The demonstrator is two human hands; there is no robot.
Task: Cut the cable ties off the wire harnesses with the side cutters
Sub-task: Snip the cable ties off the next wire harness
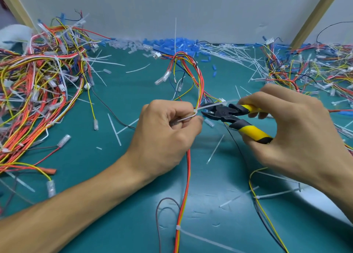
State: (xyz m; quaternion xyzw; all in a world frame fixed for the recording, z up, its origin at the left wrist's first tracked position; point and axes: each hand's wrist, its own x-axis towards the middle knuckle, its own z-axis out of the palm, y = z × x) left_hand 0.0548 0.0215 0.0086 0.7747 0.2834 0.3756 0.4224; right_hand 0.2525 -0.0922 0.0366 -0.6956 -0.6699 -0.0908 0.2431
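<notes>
My left hand (168, 126) pinches the red-and-yellow wire harness (188, 166) at its white cable tie (196, 111) to steady it, my right hand (286, 126) grips the yellow-handled side cutters (221, 113), jaws open against the tie, while tangled harnesses (38, 84) wait beyond.

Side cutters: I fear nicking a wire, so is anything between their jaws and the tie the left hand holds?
Nothing visible. The side cutters, in the right hand, sit just beside the cable tie the left hand pinches.
</notes>
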